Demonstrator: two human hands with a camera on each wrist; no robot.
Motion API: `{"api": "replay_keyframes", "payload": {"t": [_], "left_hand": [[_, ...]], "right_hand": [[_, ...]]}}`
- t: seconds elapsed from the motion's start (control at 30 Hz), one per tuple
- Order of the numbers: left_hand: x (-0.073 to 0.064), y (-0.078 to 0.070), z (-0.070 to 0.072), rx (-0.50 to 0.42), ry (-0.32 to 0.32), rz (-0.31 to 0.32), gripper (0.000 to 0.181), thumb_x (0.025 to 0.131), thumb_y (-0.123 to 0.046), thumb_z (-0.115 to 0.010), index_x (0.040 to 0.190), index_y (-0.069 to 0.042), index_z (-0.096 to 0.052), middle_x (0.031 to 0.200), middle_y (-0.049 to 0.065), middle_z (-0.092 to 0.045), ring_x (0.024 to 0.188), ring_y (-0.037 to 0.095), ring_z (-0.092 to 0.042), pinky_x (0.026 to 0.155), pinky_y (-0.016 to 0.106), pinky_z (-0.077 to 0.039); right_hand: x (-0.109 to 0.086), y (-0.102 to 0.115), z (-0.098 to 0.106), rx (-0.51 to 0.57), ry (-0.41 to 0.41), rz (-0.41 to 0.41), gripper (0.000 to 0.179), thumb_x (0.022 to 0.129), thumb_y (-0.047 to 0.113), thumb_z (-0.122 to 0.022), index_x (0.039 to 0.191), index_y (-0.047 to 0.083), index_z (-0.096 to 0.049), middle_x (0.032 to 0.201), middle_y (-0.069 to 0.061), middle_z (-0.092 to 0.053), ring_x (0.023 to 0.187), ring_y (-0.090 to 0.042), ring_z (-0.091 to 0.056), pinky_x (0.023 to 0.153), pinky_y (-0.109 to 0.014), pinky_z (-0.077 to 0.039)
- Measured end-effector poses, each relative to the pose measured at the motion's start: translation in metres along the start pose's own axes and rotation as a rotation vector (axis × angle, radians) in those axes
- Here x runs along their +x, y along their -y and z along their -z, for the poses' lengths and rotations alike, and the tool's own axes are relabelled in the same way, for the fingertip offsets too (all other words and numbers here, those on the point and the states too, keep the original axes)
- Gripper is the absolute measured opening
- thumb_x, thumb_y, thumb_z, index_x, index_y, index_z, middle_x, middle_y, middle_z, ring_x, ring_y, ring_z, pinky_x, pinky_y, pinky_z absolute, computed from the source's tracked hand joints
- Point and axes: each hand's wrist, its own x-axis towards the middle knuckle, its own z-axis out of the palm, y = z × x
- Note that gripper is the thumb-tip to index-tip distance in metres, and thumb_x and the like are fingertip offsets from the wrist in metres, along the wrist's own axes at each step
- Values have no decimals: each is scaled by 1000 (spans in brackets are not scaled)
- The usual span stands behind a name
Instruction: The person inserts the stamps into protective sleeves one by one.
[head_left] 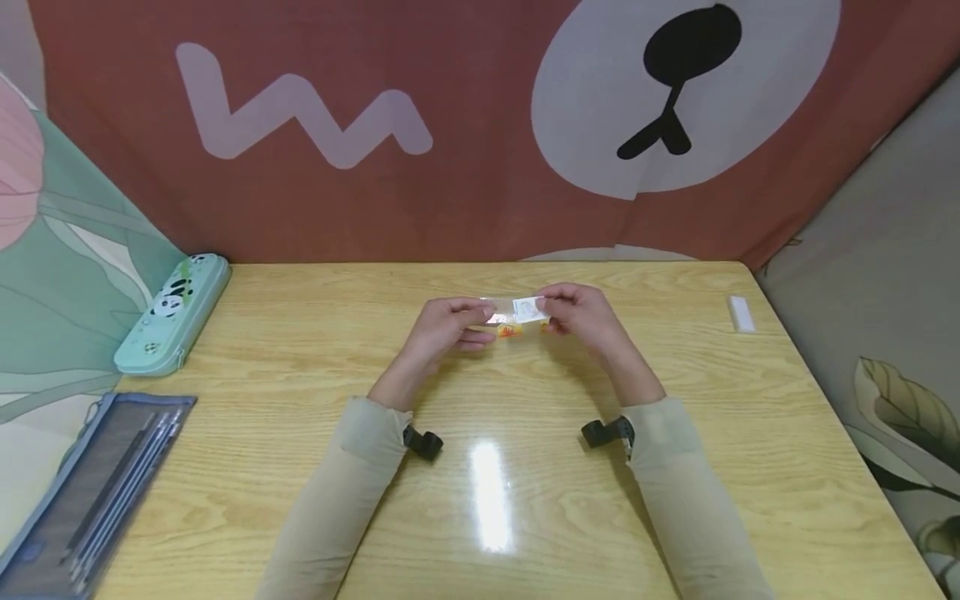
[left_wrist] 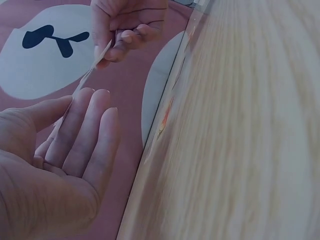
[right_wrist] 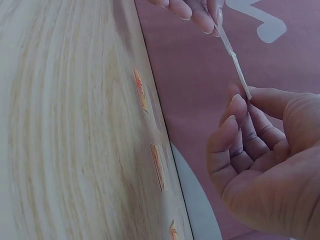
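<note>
At frame centre, a clear packet (head_left: 517, 310) is pinched at its ends by the left hand (head_left: 442, 329) and right hand (head_left: 581, 315), long axis lying left-right above the bench (head_left: 300, 375).

Thin clear packet (head_left: 516, 310), white label, orange print; level above the table, mid-air

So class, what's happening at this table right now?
A person sits at a wooden table and holds a small clear packet with a white label up between both hands. The left hand pinches one end and the right hand pinches the other, just above the tabletop. A panda pencil case and a grey mesh pouch lie off to the left, and a white eraser lies at the far right.
</note>
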Motion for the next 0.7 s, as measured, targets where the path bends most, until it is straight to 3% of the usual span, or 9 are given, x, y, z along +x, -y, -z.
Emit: {"api": "replay_keyframes", "payload": {"t": [0.2, 0.43, 0.7], "left_hand": [[1, -1, 1, -22, -1, -9, 28, 98, -12, -68, 123, -3, -71, 112, 16, -75, 73, 14, -76, 84, 42, -63], [2, -2, 0, -27, 2, -44, 28, 100, -11, -64, 125, 0, -70, 117, 19, -74, 74, 11, -76, 87, 42, -62], [0, 0, -3, -13, 9, -31, 30, 99, -10, -66, 125, 4, -68, 118, 21, -73, 71, 11, -75, 84, 39, -64]], "right_hand": [[0, 2, 2, -8, -8, -17, 27, 103, 20, -59, 121, 0, -65, 90, 3, -63, 70, -9, -58, 74, -32, -58], [-1, 4, 2, -8, 1, -15, 26, 103, 19, -59, 120, 0, -66, 88, 5, -62, 69, -10, -57, 72, -30, -57], [-4, 3, 2, -32, 11, -4, 29, 102, 22, -62, 120, 0, -66, 87, 4, -61, 71, -11, -57, 75, -31, -56]]}}
